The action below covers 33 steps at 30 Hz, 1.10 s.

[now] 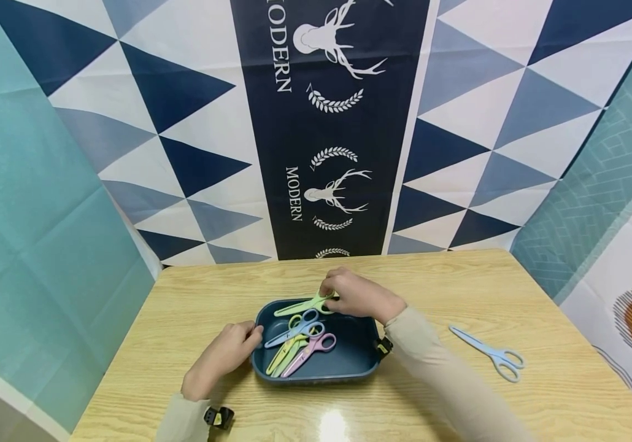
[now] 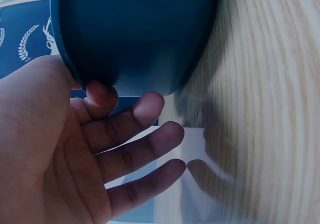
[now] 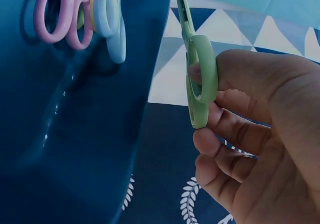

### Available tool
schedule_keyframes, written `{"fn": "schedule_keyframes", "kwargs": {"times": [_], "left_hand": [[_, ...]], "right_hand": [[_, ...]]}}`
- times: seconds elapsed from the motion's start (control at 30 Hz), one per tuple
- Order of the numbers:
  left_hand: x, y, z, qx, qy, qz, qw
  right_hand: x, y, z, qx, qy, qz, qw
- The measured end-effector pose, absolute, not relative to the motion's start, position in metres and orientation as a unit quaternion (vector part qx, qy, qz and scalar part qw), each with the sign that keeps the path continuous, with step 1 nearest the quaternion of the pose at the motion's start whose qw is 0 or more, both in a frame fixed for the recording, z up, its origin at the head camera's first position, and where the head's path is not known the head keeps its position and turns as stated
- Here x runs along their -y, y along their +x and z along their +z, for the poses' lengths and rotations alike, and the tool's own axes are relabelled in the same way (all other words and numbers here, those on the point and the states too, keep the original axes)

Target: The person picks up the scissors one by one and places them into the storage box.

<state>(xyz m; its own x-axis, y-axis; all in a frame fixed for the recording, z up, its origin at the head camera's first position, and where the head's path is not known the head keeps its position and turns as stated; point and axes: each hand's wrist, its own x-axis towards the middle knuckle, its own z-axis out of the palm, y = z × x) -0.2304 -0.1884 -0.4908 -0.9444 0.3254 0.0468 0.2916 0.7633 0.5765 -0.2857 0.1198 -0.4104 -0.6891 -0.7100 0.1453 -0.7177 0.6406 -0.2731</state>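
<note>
My right hand (image 1: 357, 293) pinches a pair of light green scissors (image 1: 296, 308) by a handle loop, above the far rim of a dark blue plastic bin (image 1: 357, 344). In the right wrist view, thumb and forefinger grip the green scissors' loop (image 3: 209, 74). My left hand (image 1: 226, 350) holds the bin's left end, thumb and forefinger at the rim (image 2: 75, 69) and the other fingers loose outside. Inside the bin lie blue scissors (image 1: 287, 336), pink scissors (image 1: 300, 357) and yellow scissors (image 1: 277, 359), overlapping, with another green pair partly hidden among them.
Another pair of light blue scissors (image 1: 481, 347) lies on the wooden table (image 1: 432, 276) to the right of the bin. A patterned cloth wall (image 1: 332, 135) rises behind the table's far edge. Teal sheeting (image 1: 23, 202) hangs at the left.
</note>
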Motion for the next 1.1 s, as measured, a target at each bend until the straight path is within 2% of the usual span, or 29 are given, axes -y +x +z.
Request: {"fn": "schedule_keyframes", "kwargs": {"times": [1.1], "left_hand": [[0.187, -0.23, -0.488, -0.937, 0.164, 0.307, 0.031]], "right_hand": [[-0.091, -0.281, -0.423, 0.916, 0.364, 0.158, -0.055]]}}
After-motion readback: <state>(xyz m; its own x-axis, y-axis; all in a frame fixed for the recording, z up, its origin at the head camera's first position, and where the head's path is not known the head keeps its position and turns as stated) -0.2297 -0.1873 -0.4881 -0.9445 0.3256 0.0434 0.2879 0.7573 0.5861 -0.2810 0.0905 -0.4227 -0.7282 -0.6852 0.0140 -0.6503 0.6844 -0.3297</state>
